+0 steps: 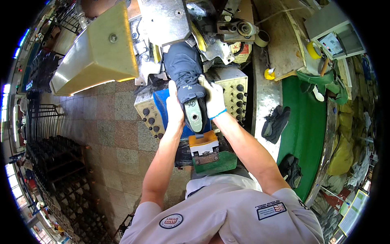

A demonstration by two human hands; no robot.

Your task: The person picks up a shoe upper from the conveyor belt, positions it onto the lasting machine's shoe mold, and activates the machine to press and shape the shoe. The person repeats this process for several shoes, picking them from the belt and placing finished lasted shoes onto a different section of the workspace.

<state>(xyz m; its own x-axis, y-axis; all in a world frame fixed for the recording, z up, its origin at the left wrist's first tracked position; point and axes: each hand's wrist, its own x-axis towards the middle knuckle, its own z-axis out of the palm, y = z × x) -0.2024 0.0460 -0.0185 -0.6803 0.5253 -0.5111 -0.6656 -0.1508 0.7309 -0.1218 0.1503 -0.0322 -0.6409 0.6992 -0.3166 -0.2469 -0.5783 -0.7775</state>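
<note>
A dark laced shoe upper (183, 63) sits on a pale green shoe last (193, 112), its toe end under the metal plate (164, 20) of a machine. My left hand (174, 105), in a white glove, is closed against the left side of the heel. On the opposite side, my right hand (213, 97), in a white glove with a blue cuff edge, grips the shoe near the collar. Below the heel end is an orange and white padded block (204, 144) on the machine. The toe tip is hidden by the plate.
A large yellowish metal guard (97, 49) juts out on the left. Control boxes with black knobs (239, 97) flank the shoe. At the right, dark shoes (276, 124) lie by a green conveyor belt (302, 134). Black racks (61, 162) stand on the tiled floor at left.
</note>
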